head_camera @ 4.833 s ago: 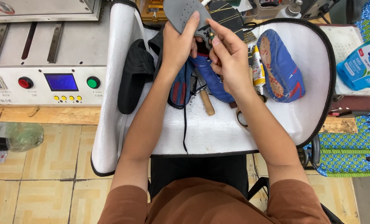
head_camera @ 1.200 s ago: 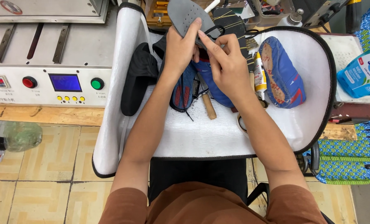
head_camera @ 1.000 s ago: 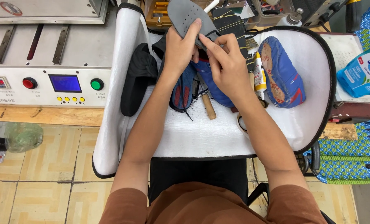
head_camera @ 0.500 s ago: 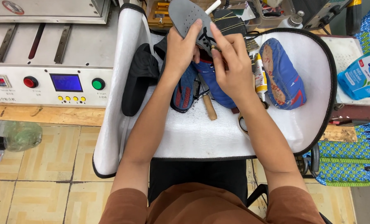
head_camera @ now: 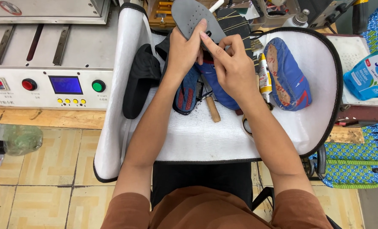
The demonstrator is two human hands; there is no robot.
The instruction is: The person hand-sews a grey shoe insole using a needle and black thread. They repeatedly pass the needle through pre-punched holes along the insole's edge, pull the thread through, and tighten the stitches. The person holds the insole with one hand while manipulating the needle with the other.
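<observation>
Gripping the grey insole [head_camera: 193, 17] in our left hand [head_camera: 184, 51], our right hand [head_camera: 231, 70] pinches its edge at twelve o'clock; next comes careful fingertip alignment, we judge.

Right hand [head_camera: 233, 70] seemingly nearer the grey insole [head_camera: 195, 17]; index finger now extended.

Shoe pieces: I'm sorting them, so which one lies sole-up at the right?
The blue shoe upper, right of the glue tube, showing its tan underside; the others lie left, under the hands.

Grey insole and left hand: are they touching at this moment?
Touching. The head view shows the left hand wrapped around the grey insole, fingers lying across its surface.
</observation>
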